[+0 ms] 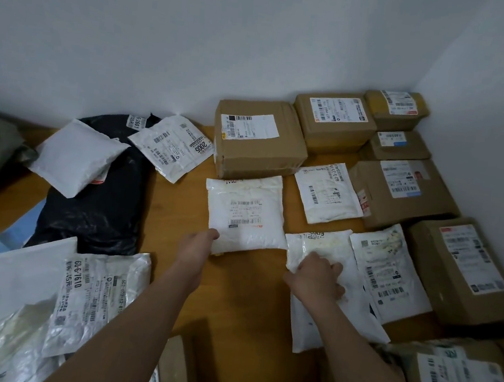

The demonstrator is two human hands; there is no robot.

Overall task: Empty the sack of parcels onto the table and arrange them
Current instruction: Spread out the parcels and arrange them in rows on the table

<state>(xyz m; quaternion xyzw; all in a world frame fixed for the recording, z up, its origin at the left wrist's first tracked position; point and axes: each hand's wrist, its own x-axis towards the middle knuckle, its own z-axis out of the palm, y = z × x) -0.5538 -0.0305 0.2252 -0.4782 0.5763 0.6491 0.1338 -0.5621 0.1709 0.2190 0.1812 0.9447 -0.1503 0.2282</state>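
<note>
Your left hand [199, 243] pinches the near left corner of a white mailer [246, 213] at the frame's centre, thumb on top. Your right hand [317, 281], fingers curled, presses on a crumpled white parcel [316, 245] just right of it. Both lie on the wooden table [241, 299]. Cardboard boxes [260, 138] line the upper right; a black bag [98, 204] lies left.

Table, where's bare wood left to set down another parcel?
Bare table shows between the black bag and the white mailer, and near the front between both forearms. The right side, boxes and mailers, is crowded.
</note>
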